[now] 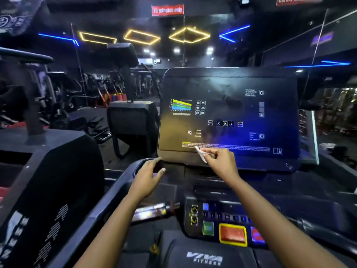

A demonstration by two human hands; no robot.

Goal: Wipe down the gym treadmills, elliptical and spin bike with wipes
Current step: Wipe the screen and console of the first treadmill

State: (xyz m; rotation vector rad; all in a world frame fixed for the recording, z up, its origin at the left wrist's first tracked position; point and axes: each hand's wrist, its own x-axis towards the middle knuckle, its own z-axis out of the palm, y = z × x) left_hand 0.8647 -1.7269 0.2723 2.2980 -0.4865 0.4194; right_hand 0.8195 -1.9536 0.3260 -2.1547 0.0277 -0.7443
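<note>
I stand on a black treadmill whose wide dark console screen [228, 117] fills the middle of the view. My right hand [222, 163] pinches a small white wipe [201, 154] against the screen's lower edge, left of centre. My left hand [149, 176] curls round the end of the left handrail [135, 167] just below the screen's left corner. Below my arms lies the control panel [228, 225] with a red stop button in a yellow frame, a green button and arrow keys.
A second treadmill [48, 180] stands close on my left, its console [122, 53] raised further back. More gym machines and weights fill the dark room behind. A mirror wall [332, 113] runs along the right. A red sign hangs overhead.
</note>
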